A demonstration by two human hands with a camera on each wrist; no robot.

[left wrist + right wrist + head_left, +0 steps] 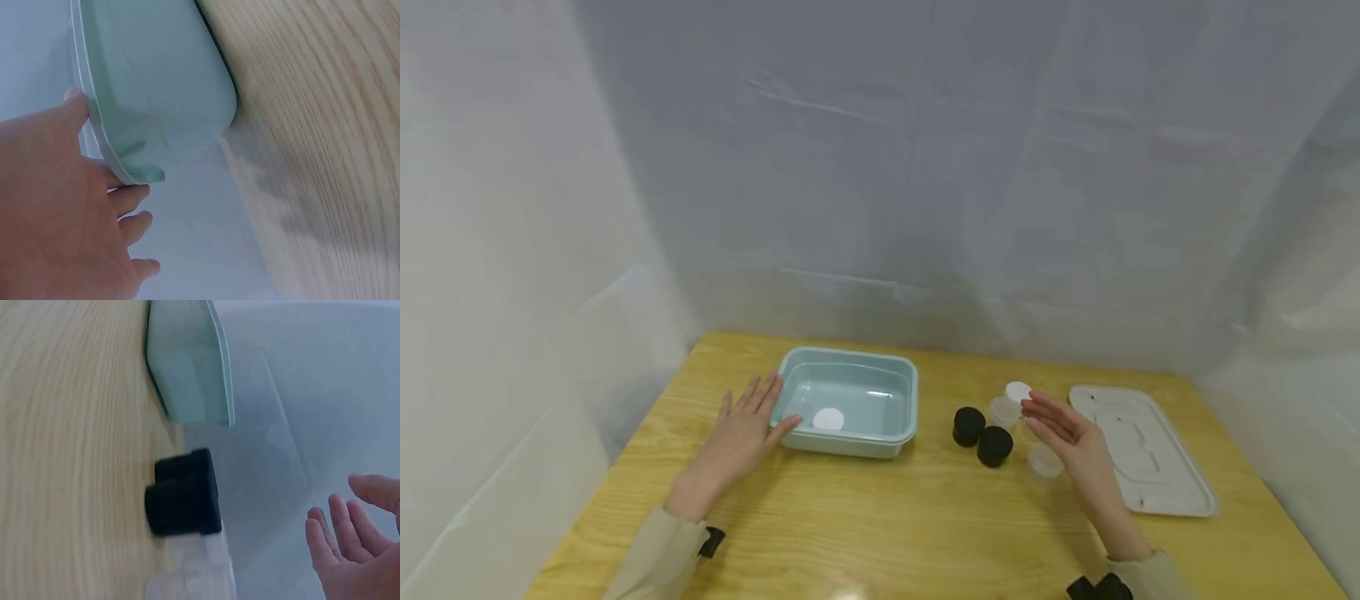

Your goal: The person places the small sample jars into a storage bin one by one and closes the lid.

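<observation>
A pale green plastic tub point(848, 372) stands on the wooden table point(880, 517) with one white lid point(828, 419) lying in it. My left hand point(741, 433) lies flat beside the tub's left wall, fingers straight, thumb touching its near corner; the left wrist view shows the thumb point(75, 103) against the tub's rim point(119, 156). My right hand point(1067, 433) hovers with straight fingers over a cluster of small jars: two black-capped ones point(968, 426) point(995, 446), a white-lidded one point(1018, 392) and clear ones point(1045, 461). It holds nothing.
A white flat tray lid point(1138, 450) lies right of the jars, near the table's right edge. Grey-white sheeting point(880, 167) walls in the table on three sides. In the right wrist view the black jars point(184, 492) lie between the tub point(190, 362) and my hand point(356, 544).
</observation>
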